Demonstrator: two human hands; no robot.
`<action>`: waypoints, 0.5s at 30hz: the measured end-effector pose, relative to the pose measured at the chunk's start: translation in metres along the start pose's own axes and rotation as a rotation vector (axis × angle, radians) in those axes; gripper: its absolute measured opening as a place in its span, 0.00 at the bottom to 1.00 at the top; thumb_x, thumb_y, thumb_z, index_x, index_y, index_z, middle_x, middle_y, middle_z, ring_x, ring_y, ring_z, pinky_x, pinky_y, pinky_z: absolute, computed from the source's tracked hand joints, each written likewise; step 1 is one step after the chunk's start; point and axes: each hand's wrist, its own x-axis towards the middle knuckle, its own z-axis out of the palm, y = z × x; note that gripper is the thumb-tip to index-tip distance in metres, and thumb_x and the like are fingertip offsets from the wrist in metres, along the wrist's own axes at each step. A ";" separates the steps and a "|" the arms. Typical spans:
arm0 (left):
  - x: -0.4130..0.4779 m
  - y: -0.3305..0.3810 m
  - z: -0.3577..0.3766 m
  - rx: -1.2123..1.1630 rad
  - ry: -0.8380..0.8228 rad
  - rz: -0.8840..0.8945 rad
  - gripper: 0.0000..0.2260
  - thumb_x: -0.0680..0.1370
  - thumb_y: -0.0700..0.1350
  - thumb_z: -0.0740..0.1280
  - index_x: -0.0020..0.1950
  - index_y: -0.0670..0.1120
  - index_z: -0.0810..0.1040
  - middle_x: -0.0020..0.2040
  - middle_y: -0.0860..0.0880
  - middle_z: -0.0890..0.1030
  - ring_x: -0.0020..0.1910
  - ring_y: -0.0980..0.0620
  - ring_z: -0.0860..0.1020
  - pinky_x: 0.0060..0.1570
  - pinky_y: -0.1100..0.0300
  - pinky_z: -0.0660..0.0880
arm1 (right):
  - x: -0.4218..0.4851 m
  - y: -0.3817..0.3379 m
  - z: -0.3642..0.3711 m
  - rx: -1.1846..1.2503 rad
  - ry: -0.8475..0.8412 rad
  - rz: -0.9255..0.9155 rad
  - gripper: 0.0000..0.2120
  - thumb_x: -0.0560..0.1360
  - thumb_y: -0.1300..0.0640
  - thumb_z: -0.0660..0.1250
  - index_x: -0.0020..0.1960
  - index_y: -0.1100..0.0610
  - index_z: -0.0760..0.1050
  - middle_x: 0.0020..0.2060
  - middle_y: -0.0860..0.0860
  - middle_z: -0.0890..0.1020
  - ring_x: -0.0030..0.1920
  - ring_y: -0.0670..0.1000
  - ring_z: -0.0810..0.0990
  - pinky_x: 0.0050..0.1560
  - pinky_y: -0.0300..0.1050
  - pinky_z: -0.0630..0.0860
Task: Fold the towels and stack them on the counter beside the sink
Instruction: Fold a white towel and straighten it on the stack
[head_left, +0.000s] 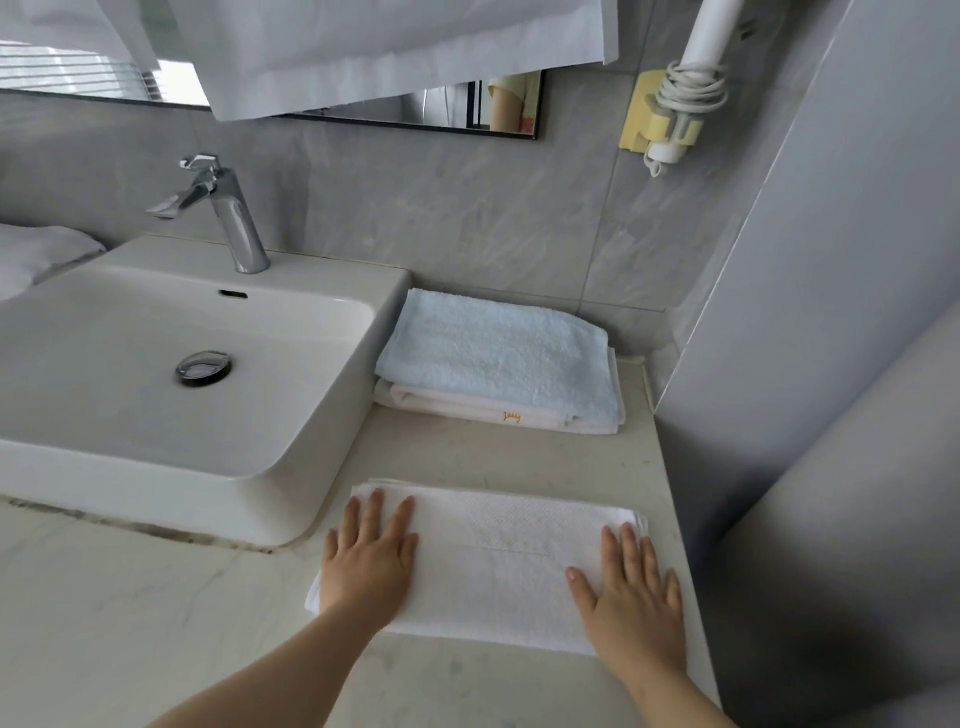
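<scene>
A folded white towel (493, 566) lies flat on the counter (467, 457) right of the sink (322, 374). My left hand (371, 558) presses its left end with straight, spread fingers. My right hand (631, 592) lies flat on its right end. Behind it, against the wall, a folded light blue towel (498, 353) sits on top of a folded white towel (467, 408) with a small yellow mark on its edge.
A chrome tap (228, 213) stands behind the sink basin. White cloth (395, 47) hangs over the mirror above. A hairdryer in a yellow holder (670, 114) hangs on the wall at right. A grey wall (810, 364) bounds the counter's right side. More white cloth (36, 254) lies far left.
</scene>
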 end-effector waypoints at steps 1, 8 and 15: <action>-0.001 0.001 -0.002 -0.023 0.014 -0.035 0.22 0.81 0.58 0.43 0.76 0.62 0.46 0.78 0.52 0.41 0.77 0.47 0.43 0.75 0.51 0.45 | 0.000 0.001 0.000 0.010 0.003 0.009 0.33 0.79 0.36 0.42 0.77 0.50 0.38 0.77 0.49 0.39 0.77 0.50 0.40 0.74 0.50 0.43; -0.001 -0.004 -0.018 -0.256 0.033 -0.389 0.37 0.74 0.64 0.62 0.75 0.49 0.50 0.69 0.41 0.63 0.67 0.40 0.67 0.62 0.49 0.69 | -0.007 -0.004 -0.013 0.117 0.013 0.151 0.28 0.79 0.37 0.50 0.75 0.44 0.49 0.74 0.52 0.53 0.70 0.55 0.60 0.66 0.48 0.62; 0.006 -0.013 -0.038 -0.541 -0.133 -0.460 0.33 0.72 0.58 0.70 0.68 0.38 0.67 0.60 0.41 0.75 0.58 0.42 0.74 0.58 0.54 0.70 | 0.003 0.008 -0.023 0.556 -0.104 0.461 0.41 0.67 0.39 0.72 0.69 0.58 0.58 0.64 0.58 0.71 0.63 0.61 0.72 0.60 0.55 0.71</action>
